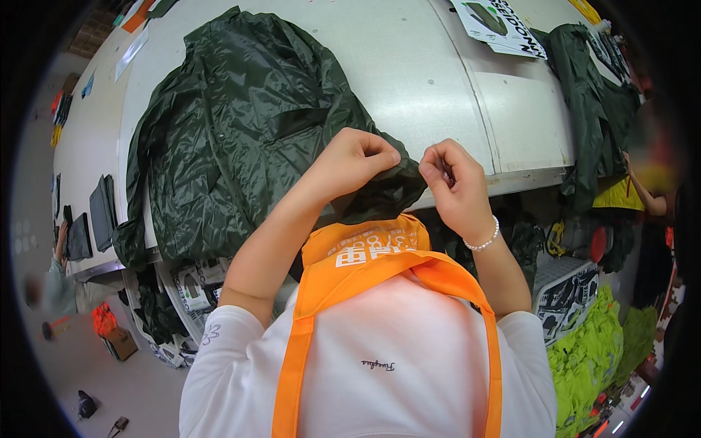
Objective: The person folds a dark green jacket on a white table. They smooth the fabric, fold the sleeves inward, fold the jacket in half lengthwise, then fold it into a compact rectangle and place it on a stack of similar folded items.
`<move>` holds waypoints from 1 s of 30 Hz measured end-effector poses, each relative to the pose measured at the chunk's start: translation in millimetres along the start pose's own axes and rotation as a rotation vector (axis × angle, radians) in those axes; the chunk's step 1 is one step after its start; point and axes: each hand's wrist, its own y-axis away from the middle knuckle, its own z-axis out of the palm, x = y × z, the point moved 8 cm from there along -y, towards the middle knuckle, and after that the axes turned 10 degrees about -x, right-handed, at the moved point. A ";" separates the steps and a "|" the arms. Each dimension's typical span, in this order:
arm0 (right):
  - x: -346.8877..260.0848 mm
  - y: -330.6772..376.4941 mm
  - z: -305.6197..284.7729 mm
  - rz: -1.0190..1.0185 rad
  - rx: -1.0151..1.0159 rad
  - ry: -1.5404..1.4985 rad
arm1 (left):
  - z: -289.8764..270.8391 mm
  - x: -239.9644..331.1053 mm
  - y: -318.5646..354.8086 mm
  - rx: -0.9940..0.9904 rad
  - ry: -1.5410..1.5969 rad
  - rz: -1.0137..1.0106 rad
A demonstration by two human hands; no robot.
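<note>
One dark green jacket [241,109] lies spread on the table [409,66], left of its middle, with its lower part reaching the near edge. One of its sleeves [391,190] runs to that edge, under the person's two hands. The left hand [365,157] is above the sleeve, fingers curled and thumb tip drawn up to the forefinger. The right hand [451,179], with one white beaded bracelet [483,237] at its wrist, has its fingertips close together at the sleeve's end. Whether cloth is caught between the fingers of either hand cannot be told.

A second dark green garment [580,102] droops over the near edge at the table's right end. Near the far edge, on the right, lie at least two overlapping printed sheets [500,25]. Two dark folded bundles [102,208] lie at the left end by the near edge, with one co-worker's hand [62,239] beside them. Another co-worker's forearm [644,191] shows by the drooping garment. Below the near edge stand two white crates [542,281], one on each side of the person, and a lime-green heap of cloth [584,361] to the right, its pieces too merged to count.
</note>
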 end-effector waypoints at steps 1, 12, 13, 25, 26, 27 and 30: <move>-6.4 0.0 -0.3 -0.038 0.003 0.042 | 0.1 -1.2 -1.5 -0.003 -0.014 -0.025; -8.2 10.9 -15.3 -0.078 0.178 0.194 | 0.6 -13.0 -16.6 -0.020 0.606 -0.020; -10.5 9.6 -10.7 -0.097 0.156 0.237 | 1.5 -11.5 -16.9 -0.017 0.602 -0.020; -2.5 0.2 -7.2 -0.026 0.088 0.257 | 7.9 -10.2 -16.3 -0.045 0.557 -0.033; -2.2 -0.6 -7.4 -0.018 0.082 0.255 | 7.7 -11.1 -16.2 -0.047 0.560 -0.037; -1.6 -1.4 -7.6 -0.009 0.076 0.253 | 7.8 -11.5 -16.2 -0.049 0.564 -0.041; 0.7 -1.6 -9.0 -0.049 0.096 0.260 | 8.0 -11.6 -15.6 -0.038 0.561 -0.039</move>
